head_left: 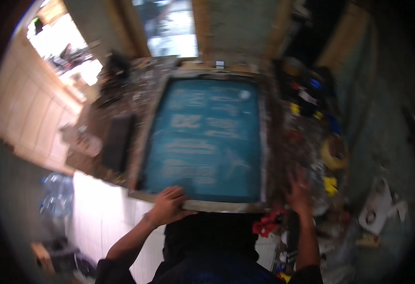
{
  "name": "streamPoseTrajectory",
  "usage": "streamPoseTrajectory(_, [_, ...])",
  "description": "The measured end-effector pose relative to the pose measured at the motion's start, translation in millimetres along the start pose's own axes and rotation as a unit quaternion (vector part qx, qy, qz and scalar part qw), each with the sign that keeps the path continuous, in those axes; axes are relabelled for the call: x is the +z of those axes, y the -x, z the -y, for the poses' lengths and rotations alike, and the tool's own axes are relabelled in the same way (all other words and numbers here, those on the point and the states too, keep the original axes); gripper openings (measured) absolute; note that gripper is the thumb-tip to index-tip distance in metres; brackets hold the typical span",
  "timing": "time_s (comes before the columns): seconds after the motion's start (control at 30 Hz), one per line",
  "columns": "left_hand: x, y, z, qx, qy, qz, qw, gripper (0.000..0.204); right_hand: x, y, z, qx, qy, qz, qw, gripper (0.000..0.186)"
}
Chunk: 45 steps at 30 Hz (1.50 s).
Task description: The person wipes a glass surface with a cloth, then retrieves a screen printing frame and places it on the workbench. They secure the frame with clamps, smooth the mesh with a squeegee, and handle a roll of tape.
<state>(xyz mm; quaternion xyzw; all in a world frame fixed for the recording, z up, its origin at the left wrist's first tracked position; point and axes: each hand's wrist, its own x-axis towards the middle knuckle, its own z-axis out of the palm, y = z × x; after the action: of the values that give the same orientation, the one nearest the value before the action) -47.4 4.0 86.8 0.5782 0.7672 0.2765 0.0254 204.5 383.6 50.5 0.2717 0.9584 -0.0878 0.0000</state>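
Observation:
A screen-printing frame lies on the worktable in front of me, its teal mesh carrying pale stencilled lettering and shapes. My left hand is closed over the near edge of that frame, left of its middle, with the fingers on top and the thumb along the front side. To the right of the frame, my right hand reaches over the cluttered table, fingers spread and somewhat blurred, with nothing visible in it. Whether its fingertips touch the tabletop I cannot tell. A roll of yellowish tape lies beyond the right hand.
A dark flat block lies left of the frame, beside a pale plastic container. A yellow object and red cloth are near my right arm. Clear plastic bottles stand on the left. A white cut-out panel is at the far right.

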Motion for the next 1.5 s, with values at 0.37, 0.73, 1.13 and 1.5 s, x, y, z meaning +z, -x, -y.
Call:
streamPoseTrajectory(0.37, [2.7, -7.3, 4.8, -0.030, 0.025, 0.015, 0.999, 0.045, 2.9, 3.5, 10.2, 0.008, -0.032, 0.000, 0.999, 0.077])
streamPoseTrajectory(0.73, [0.0, -5.0, 3.1, -0.041, 0.018, 0.027, 0.999, 0.044, 4.3, 13.9, 19.2, 0.028, -0.026, 0.011, 0.999, 0.075])
streamPoseTrajectory(1.13, [11.4, -2.0, 7.3, -0.046, 0.014, 0.023, 0.999, 0.042, -1.5, 19.4, 19.5, 0.037, -0.035, 0.009, 0.999, 0.075])
streamPoseTrajectory(1.5, [15.1, -1.9, 9.2, -0.047, 0.010, 0.022, 0.999, 0.042, 1.6, 19.4, 17.1, 0.037, -0.031, 0.010, 0.999, 0.074])
